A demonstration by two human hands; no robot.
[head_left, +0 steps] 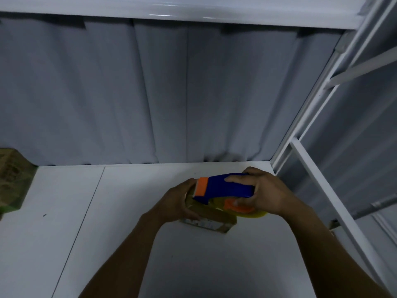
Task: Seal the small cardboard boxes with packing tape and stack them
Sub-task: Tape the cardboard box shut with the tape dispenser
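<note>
A small brown cardboard box (212,220) lies on the white table (120,233), right of the middle. My left hand (178,203) grips the box's left end, thumb along its near side. Over the box's top sits a blue and orange tape dispenser (225,188) with a yellowish tape roll (253,214). My right hand (264,194) grips the dispenser's blue handle, fingers curled over it. The dispenser's orange front end lies at the box's left edge, close to my left hand. Much of the box's top is hidden by the dispenser.
Cardboard boxes (10,179) stand at the table's far left edge. A grey curtain (171,93) hangs behind the table. A white metal rack frame (311,168) rises along the right side, close to my right hand.
</note>
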